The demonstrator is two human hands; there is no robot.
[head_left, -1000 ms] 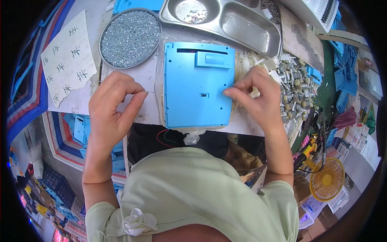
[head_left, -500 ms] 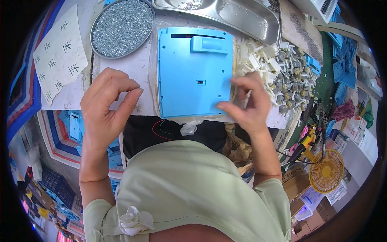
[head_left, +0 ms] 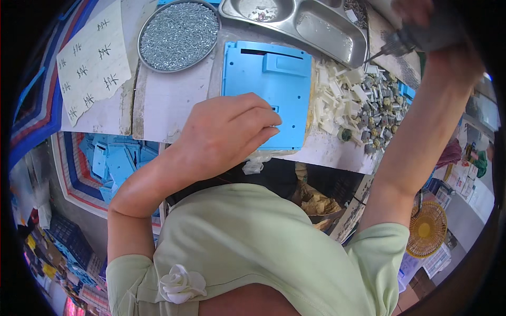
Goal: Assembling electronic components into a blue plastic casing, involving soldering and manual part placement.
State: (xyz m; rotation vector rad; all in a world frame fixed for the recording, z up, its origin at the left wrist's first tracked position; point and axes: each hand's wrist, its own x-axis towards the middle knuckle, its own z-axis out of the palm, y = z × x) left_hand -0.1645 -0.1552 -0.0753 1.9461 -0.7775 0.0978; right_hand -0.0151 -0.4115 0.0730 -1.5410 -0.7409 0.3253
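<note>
A light-blue plastic housing [head_left: 253, 71] lies flat on the bench, with a slot, a raised block and small holes on its upper face. My left hand [head_left: 226, 126] is over its lower left part, thumb and fingers pinched together beside the small middle opening. Anything between those fingertips is hidden. At the upper right my right hand [head_left: 415, 10] is closed round a power screwdriver [head_left: 403, 43]. Its thin bit points down and left, above the edge of the pile of small motors [head_left: 377, 113]. Part of this hand is dark and cut off by the picture's rim.
A round dish of silver screws [head_left: 179, 37] stands left of a metal compartment tray [head_left: 327, 31]. White plastic pieces [head_left: 337, 95] lie right of the housing. A handwritten sheet [head_left: 95, 63] covers the bench's left. Below, a striped bag holds blue parts [head_left: 118, 163].
My left hand has moved right onto the blue housing. My right hand has left the housing's right edge, risen to the upper right and taken hold of the power screwdriver. The view has shifted slightly.
</note>
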